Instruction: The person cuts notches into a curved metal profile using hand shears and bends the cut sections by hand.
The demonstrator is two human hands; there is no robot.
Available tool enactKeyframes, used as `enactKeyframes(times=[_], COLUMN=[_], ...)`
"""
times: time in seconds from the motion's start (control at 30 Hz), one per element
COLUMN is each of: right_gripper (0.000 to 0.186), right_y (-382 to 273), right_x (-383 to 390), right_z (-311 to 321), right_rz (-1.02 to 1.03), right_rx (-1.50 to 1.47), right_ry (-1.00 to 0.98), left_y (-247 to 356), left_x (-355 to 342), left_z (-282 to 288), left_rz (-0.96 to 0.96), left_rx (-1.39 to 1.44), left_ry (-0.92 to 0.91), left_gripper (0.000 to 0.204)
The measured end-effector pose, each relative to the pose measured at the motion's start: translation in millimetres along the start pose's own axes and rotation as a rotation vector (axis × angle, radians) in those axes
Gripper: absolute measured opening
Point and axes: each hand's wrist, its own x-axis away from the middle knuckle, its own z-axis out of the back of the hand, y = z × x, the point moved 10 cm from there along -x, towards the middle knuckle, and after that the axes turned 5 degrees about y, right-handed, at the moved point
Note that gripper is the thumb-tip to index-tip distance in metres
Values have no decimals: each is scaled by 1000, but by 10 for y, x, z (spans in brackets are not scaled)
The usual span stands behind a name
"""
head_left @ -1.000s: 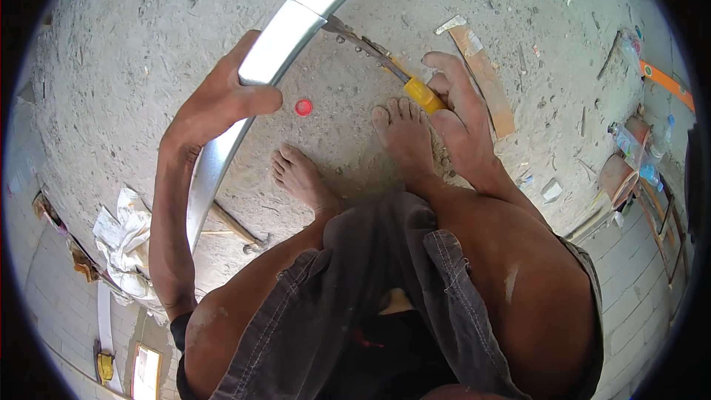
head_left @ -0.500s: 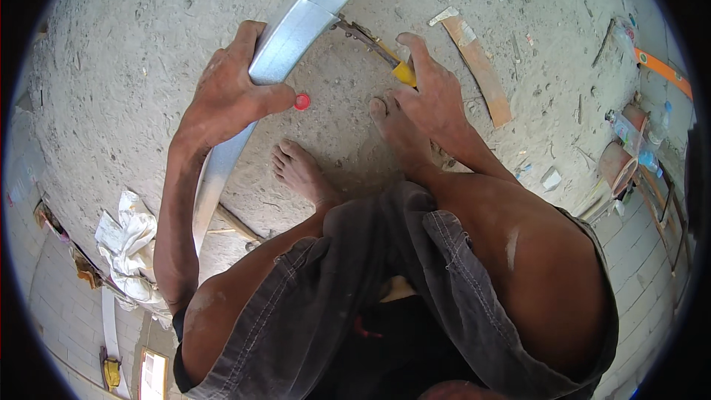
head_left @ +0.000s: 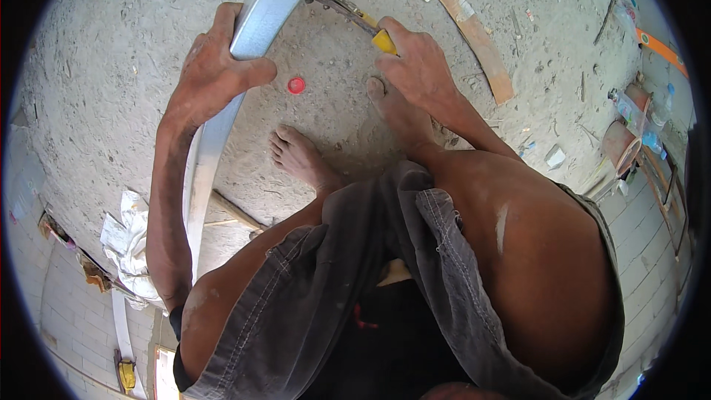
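Observation:
A long curved silver metal profile (head_left: pixel 272 11) runs diagonally past my left side. My left hand (head_left: pixel 215 74) is wrapped round it, thumb on the inner side. In my right hand (head_left: pixel 411 63) are metal snips with yellow handles (head_left: pixel 384 42), their dark blades (head_left: pixel 329 1) touching the profile's inner edge at a thin crosswise line. I cannot tell how far the blades are closed. A red plastic cap (head_left: pixel 296 85) lies on the dusty floor between my hands, beyond my bare left foot (head_left: pixel 300 155).
A strip of board (head_left: pixel 478 44) lies right of my right hand. An orange level (head_left: pixel 659 52), plastic bottles (head_left: pixel 637 122) and a round container (head_left: pixel 618 144) are along the right wall. A white crumpled sack (head_left: pixel 129 241) lies at the left, near a wooden stick (head_left: pixel 237 211).
Both hands, the profile and the snips have shifted forward, with the whole view moving slightly too. My right hand's fingers are curled more closely round the yellow handles.

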Motion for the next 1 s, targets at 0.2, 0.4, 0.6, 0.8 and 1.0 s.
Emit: enactKeyframes(times=[0.2, 0.4, 0.6, 0.8, 1.0], right_gripper=[37, 36, 35, 22, 22], right_y=[-31, -63, -35, -80, -34], right_x=[15, 23, -21, 115, 137], right_z=[-32, -1, 0, 147, 133], right_rz=[60, 87, 41, 286, 175], right_rx=[-128, -259, -301, -340, -327], right_ry=[-13, 20, 21, 125, 43], left_y=[-80, 73, -162, -108, -74], left_x=[3, -66, -322, -258, -253], left_z=[-19, -1, -113, -176, -194], left_rz=[-9, 44, 40, 80, 43], left_rx=[76, 138, 50, 201, 170], left_ry=[-27, -68, -40, -72, -57], left_gripper=[84, 101, 112, 103, 107])
